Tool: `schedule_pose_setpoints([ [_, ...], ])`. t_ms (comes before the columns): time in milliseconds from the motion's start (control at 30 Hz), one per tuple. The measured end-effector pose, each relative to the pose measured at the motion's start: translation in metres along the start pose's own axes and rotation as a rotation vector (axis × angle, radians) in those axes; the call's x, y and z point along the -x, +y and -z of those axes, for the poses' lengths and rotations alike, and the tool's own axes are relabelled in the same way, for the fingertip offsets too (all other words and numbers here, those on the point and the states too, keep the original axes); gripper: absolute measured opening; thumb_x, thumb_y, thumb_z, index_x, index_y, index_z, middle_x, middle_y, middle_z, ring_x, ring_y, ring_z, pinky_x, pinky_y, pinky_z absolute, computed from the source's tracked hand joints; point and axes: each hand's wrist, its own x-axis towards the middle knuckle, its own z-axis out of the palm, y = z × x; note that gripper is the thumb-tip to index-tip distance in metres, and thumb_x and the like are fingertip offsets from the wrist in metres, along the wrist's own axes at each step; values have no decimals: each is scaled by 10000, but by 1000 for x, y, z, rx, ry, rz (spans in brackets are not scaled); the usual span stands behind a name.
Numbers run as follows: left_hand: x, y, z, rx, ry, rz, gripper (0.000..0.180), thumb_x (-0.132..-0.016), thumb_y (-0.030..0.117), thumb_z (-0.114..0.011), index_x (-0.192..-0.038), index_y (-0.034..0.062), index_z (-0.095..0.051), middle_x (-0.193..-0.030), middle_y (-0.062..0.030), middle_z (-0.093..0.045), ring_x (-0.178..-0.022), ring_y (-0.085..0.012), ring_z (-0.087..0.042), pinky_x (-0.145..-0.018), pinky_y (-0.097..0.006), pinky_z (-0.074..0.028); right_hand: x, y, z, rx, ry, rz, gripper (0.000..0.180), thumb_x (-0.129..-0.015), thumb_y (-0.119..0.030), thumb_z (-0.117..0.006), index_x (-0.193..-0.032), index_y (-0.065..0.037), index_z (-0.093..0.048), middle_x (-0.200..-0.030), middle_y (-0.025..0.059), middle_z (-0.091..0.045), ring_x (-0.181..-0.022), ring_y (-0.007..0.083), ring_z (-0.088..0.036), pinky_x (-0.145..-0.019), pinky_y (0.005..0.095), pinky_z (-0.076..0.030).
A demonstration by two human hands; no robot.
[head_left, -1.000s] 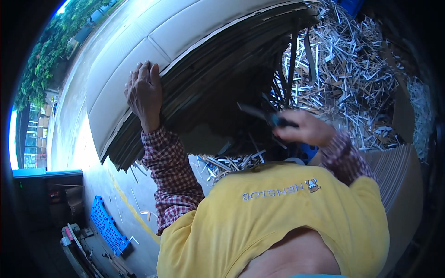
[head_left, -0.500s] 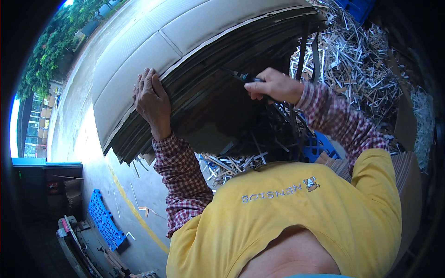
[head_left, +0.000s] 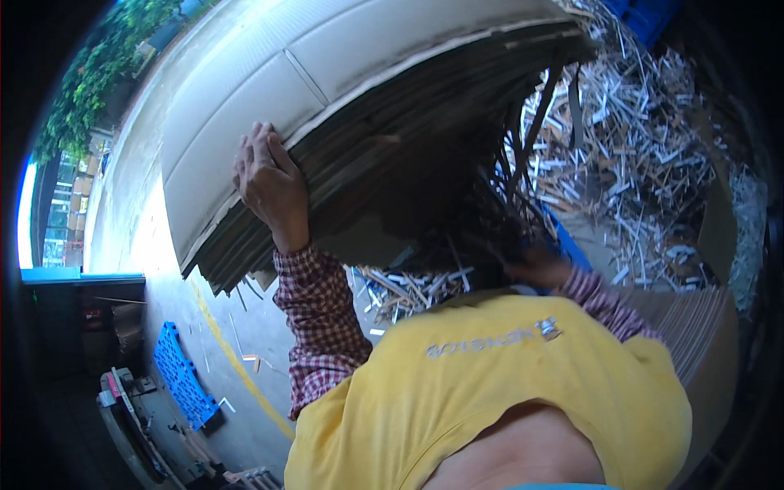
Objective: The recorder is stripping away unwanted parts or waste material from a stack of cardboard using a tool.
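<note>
A thick stack of cardboard sheets (head_left: pixel 237 102) fills the upper middle, pale on top, with dark layered edges facing me. My left hand (head_left: pixel 271 188) rests on its left near edge, fingers stretched flat over the top sheet. Low at the right, below the shaded underside of the stack, is my right hand (head_left: pixel 535 267), smeared by motion. Its fingers do not show clearly, and no tool can be made out in it. Thin dark strips (head_left: pixel 535 122) dangle from the right end of the stack, beyond my right hand.
A large heap of shredded cardboard strips (head_left: pixel 637 155) lies to the right, with more scraps (head_left: pixel 408 290) below the stack. Another cardboard pile (head_left: pixel 694 335) stands beside my right arm. A blue plastic pallet (head_left: pixel 184 380) sits on the floor at left, near a yellow line (head_left: pixel 245 376).
My right hand, which held a dark-handled pliers-like cutter against the stack's edge, has dropped down toward my body; the cutter no longer shows. My left hand stays on the stack.
</note>
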Motion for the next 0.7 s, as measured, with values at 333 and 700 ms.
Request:
schedule_pose_setpoints([
  [333, 3, -8, -6, 26, 12, -30, 286, -913, 245, -431, -1009, 67, -633, -1095, -111, -604, -1074, -280, -533, -944, -390, -356, -58, -111, 57, -181, 258, 483, 427, -867, -389, -538, -674, -14, -606, -542, -15, -454, -516, 73, -400, -475, 266, -322],
  [700, 0, -10, -6, 31, 10, -1, 274, -907, 234, -431, -997, 71, -632, -1092, -104, -606, -1072, -292, -530, -947, -404, -347, -68, -136, 33, -305, 394, 600, 330, -825, -299, -600, -680, -3, -582, -537, 67, -539, -496, 166, -535, -473, 307, -406],
])
